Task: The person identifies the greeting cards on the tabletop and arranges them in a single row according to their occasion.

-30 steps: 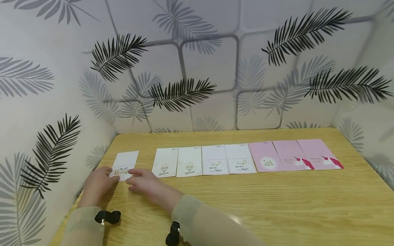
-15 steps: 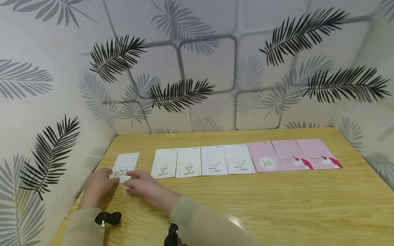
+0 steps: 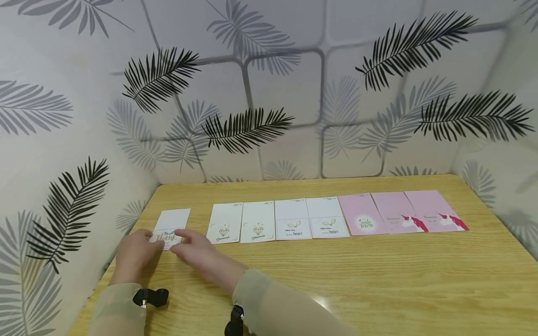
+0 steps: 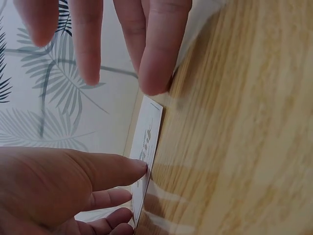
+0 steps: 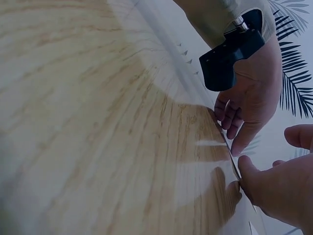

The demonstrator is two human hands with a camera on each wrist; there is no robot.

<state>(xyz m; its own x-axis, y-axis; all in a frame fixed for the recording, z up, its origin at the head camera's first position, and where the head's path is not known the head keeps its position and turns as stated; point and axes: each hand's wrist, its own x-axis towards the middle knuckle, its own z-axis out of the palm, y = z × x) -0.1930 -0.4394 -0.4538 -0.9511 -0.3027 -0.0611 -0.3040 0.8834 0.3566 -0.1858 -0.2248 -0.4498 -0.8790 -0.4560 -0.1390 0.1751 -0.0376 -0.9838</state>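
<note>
A white greeting card (image 3: 174, 219) with gold "Thank" lettering lies flat at the table's left end. My left hand (image 3: 136, 249) rests at its left side, the thumb straight on the card's lower left part. At the card's right side is my right hand (image 3: 201, 252), its thumb and index finger spread apart at the edge. In the left wrist view, my left thumb touches the card (image 4: 146, 134), and the right hand's fingertips (image 4: 155, 81) reach the card's other end. Both hands also show close together in the right wrist view; there the card is seen nearly edge-on.
To the right lies a row of cards: two with diamonds (image 3: 224, 224), two with wings and "heart" (image 3: 327, 219), one pink "smile more" card (image 3: 363, 214) and two pink unicorn cards (image 3: 435, 212). A leaf-patterned wall (image 3: 286, 93) stands behind the wooden table (image 3: 378, 280).
My right hand has shifted very slightly at the card's right edge, baring more of the lettering. The view has moved a little. The row of cards is unchanged.
</note>
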